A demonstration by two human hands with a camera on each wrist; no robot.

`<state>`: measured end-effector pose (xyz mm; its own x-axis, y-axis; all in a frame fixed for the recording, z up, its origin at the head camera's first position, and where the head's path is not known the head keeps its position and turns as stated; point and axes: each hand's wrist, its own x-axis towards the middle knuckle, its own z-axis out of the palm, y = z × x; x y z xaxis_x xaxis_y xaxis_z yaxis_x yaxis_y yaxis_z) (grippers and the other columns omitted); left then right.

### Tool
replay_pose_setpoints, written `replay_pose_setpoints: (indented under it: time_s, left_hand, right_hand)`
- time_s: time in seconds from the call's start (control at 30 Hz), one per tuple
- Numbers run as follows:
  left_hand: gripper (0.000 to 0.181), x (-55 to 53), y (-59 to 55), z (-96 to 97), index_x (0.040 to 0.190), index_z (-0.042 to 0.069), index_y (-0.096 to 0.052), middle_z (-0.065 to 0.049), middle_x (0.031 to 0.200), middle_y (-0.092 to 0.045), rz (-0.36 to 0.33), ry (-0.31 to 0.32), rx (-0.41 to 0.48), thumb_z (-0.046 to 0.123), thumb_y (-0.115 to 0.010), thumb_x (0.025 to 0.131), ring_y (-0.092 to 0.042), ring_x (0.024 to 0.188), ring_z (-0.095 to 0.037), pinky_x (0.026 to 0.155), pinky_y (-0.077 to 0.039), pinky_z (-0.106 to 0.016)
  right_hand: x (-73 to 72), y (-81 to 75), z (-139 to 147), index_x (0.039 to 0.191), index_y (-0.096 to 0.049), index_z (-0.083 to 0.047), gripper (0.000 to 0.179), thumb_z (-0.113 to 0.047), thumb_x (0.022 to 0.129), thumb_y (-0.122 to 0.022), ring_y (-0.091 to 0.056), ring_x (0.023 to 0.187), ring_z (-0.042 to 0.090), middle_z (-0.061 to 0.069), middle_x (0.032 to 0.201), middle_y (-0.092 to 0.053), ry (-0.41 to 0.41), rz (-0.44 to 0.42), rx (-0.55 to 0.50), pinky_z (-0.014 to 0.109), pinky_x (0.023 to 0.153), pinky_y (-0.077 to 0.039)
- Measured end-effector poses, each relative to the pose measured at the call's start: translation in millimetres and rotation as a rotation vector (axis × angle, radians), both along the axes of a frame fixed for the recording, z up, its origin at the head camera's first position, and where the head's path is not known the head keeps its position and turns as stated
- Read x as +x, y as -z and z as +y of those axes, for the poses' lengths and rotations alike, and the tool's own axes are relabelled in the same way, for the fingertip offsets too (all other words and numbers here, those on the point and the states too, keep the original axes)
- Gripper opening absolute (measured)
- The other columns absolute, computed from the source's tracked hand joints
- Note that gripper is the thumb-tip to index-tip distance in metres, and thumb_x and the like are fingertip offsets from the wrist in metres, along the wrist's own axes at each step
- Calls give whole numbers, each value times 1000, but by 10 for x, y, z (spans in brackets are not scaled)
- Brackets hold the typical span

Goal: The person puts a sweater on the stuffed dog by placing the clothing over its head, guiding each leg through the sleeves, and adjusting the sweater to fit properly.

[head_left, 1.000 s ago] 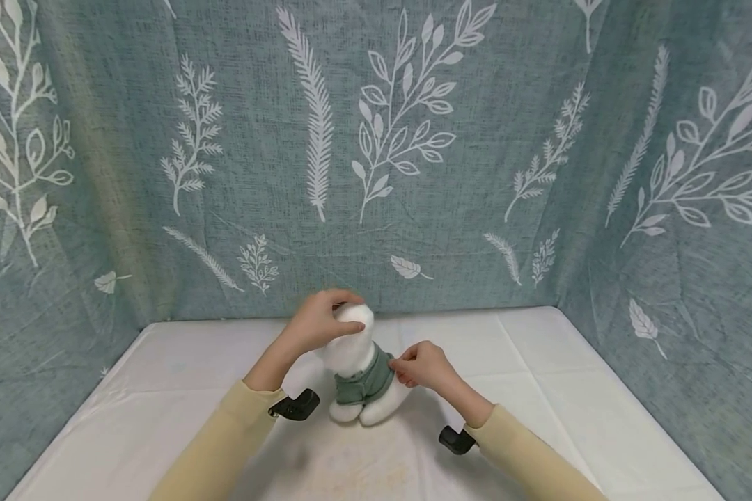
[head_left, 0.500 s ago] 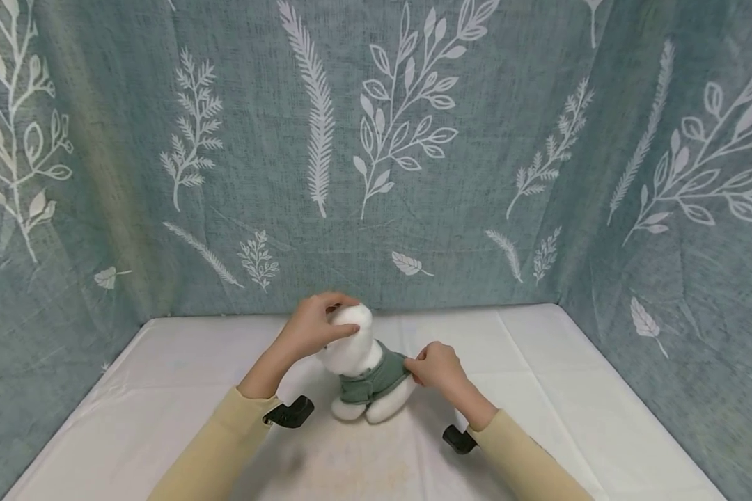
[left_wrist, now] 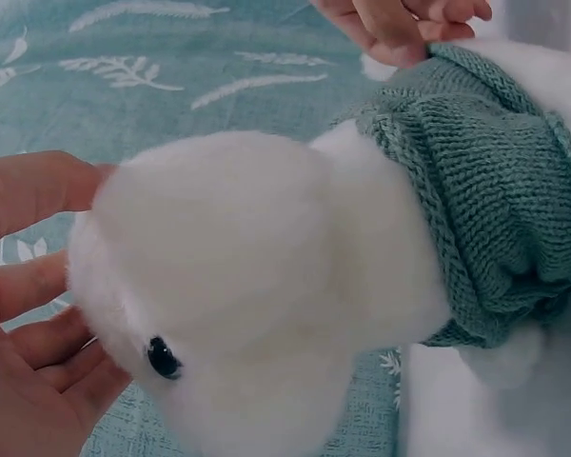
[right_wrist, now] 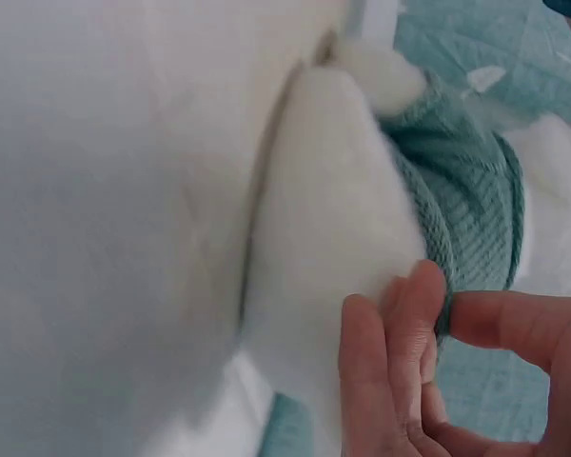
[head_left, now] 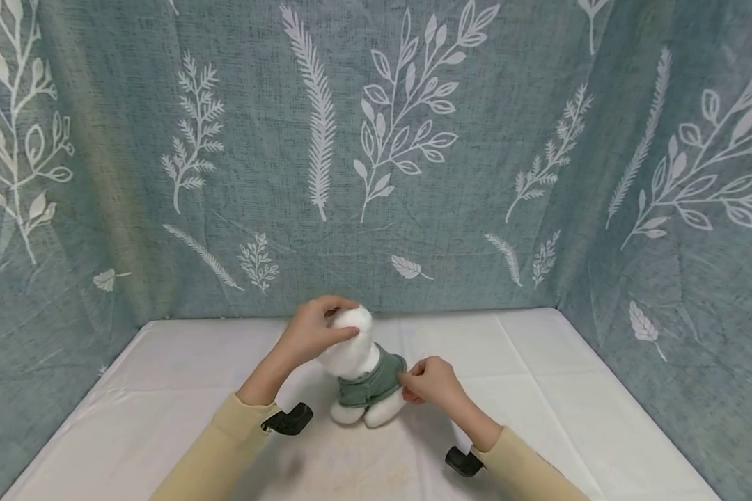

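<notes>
A white plush toy (head_left: 349, 358) with black eyes sits on the table, wearing a green knitted sweater (left_wrist: 495, 190). My left hand (head_left: 313, 327) grips the plush's head from the left, thumb and fingers spread around it. In the left wrist view, one black eye (left_wrist: 164, 357) shows beside the fingers. My right hand (head_left: 432, 383) pinches the sweater's lower hem at the toy's right side. The right wrist view shows thumb and fingertips closed on that hem, just above a white leg (right_wrist: 324, 190) that lies along the table. The toy's far side is hidden.
A white cloth covers the table (head_left: 539, 390), with fold creases and a faint stain near the front. Blue-green leaf-patterned curtains (head_left: 257, 174) hang behind and at both sides. A black wrist camera (head_left: 464, 461) hangs under each wrist.
My right hand pulled the sweater's hem outward to the right, stretching it, then came lower and slightly back in. The left hand stays on the head, having shifted only a little.
</notes>
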<state>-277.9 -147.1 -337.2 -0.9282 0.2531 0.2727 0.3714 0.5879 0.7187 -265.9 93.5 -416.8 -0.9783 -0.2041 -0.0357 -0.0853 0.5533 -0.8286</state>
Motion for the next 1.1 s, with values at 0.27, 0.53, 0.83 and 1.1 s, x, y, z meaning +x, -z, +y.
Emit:
replay_pose_setpoints:
  time_s: [0.27,0.53,0.83,1.1]
  left_hand:
    - [39,26,-2,11,123,17,-63,-9,131,-56,18,14,-19,24,-71,86,-52,122,-35,93,-48,-48]
    - [39,32,-7,-8,124,16,-62,-10,132,-55,6,11,-5,23,-70,86,-51,122,-35,93,-48,-49]
    - [38,34,5,-8,123,16,-63,-10,131,-55,27,-6,-7,24,-70,86,-52,121,-34,92,-48,-49]
    - [38,50,8,-11,124,16,-62,-11,133,-54,2,8,0,24,-69,87,-52,122,-35,93,-48,-48]
  right_hand:
    - [42,113,132,77,-71,-1,15,-9,82,-60,-65,58,13,6,67,-70,23,-9,-30,30,56,-56]
    - [78,115,72,81,-71,3,19,-13,85,-61,-66,57,13,9,69,-70,-25,-84,-116,30,57,-57]
    - [61,145,-40,78,-73,3,23,-20,81,-71,-67,56,10,7,66,-71,-42,-178,-244,32,58,-58]
    - [89,185,85,60,-67,-4,15,-9,74,-68,-64,49,10,3,54,-66,-24,-88,-29,29,51,-55]
